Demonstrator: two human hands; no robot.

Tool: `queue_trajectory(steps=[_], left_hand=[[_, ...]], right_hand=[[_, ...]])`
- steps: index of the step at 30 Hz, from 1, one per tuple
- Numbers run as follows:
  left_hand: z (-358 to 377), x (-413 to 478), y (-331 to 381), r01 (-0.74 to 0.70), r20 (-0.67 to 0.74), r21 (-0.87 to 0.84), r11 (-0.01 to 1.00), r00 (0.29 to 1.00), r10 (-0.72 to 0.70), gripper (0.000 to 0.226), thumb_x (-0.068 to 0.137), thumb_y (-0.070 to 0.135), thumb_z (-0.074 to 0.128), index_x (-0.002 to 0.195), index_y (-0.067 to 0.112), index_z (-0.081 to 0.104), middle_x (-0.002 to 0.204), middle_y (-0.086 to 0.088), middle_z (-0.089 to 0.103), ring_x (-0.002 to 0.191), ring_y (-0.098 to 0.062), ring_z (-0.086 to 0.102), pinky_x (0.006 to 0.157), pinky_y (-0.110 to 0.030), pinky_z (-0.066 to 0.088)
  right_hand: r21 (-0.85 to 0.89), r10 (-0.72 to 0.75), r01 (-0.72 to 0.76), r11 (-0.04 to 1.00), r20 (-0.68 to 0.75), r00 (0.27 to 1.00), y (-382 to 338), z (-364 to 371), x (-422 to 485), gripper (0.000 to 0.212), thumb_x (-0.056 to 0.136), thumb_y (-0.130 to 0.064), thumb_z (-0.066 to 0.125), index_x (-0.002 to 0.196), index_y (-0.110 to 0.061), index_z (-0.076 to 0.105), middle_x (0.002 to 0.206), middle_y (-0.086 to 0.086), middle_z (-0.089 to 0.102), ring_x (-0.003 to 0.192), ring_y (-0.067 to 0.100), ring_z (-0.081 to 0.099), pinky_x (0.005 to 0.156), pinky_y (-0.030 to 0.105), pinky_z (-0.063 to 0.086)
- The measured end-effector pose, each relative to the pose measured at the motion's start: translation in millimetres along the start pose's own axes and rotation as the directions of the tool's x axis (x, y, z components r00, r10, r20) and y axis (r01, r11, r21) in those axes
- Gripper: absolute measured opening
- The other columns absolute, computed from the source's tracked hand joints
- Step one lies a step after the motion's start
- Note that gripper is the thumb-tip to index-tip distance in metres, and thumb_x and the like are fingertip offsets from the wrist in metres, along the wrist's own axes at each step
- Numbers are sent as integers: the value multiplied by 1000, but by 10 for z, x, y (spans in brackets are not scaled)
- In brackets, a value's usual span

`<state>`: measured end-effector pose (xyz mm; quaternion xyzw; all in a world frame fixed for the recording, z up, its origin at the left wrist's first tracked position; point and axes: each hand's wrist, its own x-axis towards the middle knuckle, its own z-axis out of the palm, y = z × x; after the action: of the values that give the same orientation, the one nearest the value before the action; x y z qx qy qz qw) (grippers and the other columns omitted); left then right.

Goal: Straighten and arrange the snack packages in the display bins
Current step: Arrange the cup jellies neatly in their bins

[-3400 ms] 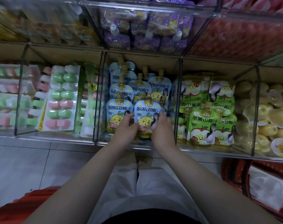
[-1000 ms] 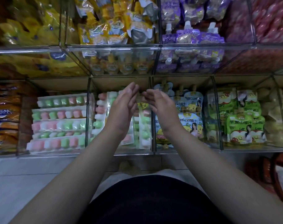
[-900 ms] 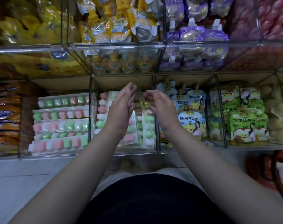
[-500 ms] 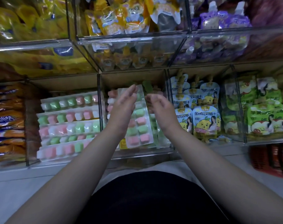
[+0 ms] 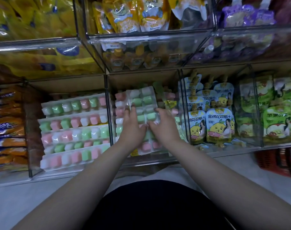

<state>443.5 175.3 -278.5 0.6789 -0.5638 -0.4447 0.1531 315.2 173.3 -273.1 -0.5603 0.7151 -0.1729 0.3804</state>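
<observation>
Both hands on the jelly pack in the middle bin.

The pack leans inside the bin, its long axis running from the bin's front lip up toward its back, straight ahead of both hands and equally near to each. The left hand lays straight, closed fingers along the pack's left edge. The right hand bends its fingers over the right edge, thumb on the face. Other packs crowd both sides within the bin, so sideways room looks slight; squaring it likely means sliding lengthwise toward the bin's back.
</observation>
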Motion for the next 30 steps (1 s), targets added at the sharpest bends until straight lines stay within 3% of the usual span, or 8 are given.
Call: queue_trajectory(steps=[4, 8, 13, 15, 19, 23, 25, 30], left_hand=[[-33, 2, -44, 9, 12, 18, 1000, 1000, -9, 67, 94, 14, 58, 150, 7, 22, 157, -11, 18, 143, -28, 24, 109, -35, 33], [-110, 16, -95, -9, 54, 14, 1000, 999, 8, 72, 94, 8, 57, 154, 12, 16, 162, -6, 11, 147, -22, 18, 109, -26, 28], [-197, -45, -27, 19, 57, -59, 998, 998, -15, 75, 95, 7, 55, 157, 17, 13, 164, 0, 10, 149, -17, 18, 106, -26, 33], [-271, -102, 51, 25, 23, -162, 987, 1000, -21, 70, 98, 10, 52, 157, 23, 16, 164, 6, 14, 148, -12, 21, 101, -21, 32], [-408, -229, 308, -5, -13, -460, 888, 1000, -1, 58, 103, 17, 45, 155, 32, 23, 161, 13, 21, 146, -4, 22, 113, -25, 26], [-429, -346, 553, -29, -39, -627, 778, 999, 5, 51, 103, 27, 45, 151, 36, 31, 157, 16, 30, 143, -3, 29, 116, -30, 28], [-409, -403, 631, -35, -53, -669, 743, 999, -1, 58, 94, 37, 49, 150, 36, 35, 154, 19, 34, 141, -1, 32, 119, -36, 27], [-353, -597, 812, -80, -97, -735, 673, 995, 12, 54, 98, 33, 45, 151, 29, 35, 150, 19, 39, 139, 1, 35, 119, -34, 28]], right_hand=[[-60, -7, 6, 998, -12, 1000, -22, 139, -88, 42, 94, -22, 61, 132, -6, 54, 138, 11, 46, 124, 26, 45, 94, 29, 37], [-26, -3, 3, 1000, 2, 1000, -28, 170, -143, 37, 95, -24, 60, 127, -6, 56, 132, 11, 45, 111, 26, 51, 81, 26, 38], [-6, -6, 6, 1000, 29, 1000, -77, 83, -103, 41, 97, -25, 60, 131, -3, 54, 138, 13, 43, 122, 24, 45, 85, 14, 27], [66, -2, 1, 998, 13, 1000, -163, -7, -84, 44, 98, -30, 58, 135, -7, 53, 140, 10, 45, 127, 22, 44, 93, 18, 30], [321, -43, 46, 946, -15, 999, -373, -198, -128, 42, 100, -36, 52, 139, -19, 50, 141, -1, 51, 130, 14, 47, 105, 31, 41], [502, -77, 71, 862, -10, 997, -530, -376, -253, 37, 103, -33, 47, 136, -20, 54, 131, -11, 55, 112, -4, 51, 83, 2, 38], [569, -85, 82, 818, -22, 996, -567, -439, -310, 36, 103, -30, 46, 135, -18, 56, 123, -14, 57, 105, -12, 52, 80, -3, 37], [630, -109, 107, 769, -36, 993, -595, -671, -463, 36, 105, -30, 43, 134, -15, 57, 133, -5, 59, 124, 6, 53, 106, 25, 43]])
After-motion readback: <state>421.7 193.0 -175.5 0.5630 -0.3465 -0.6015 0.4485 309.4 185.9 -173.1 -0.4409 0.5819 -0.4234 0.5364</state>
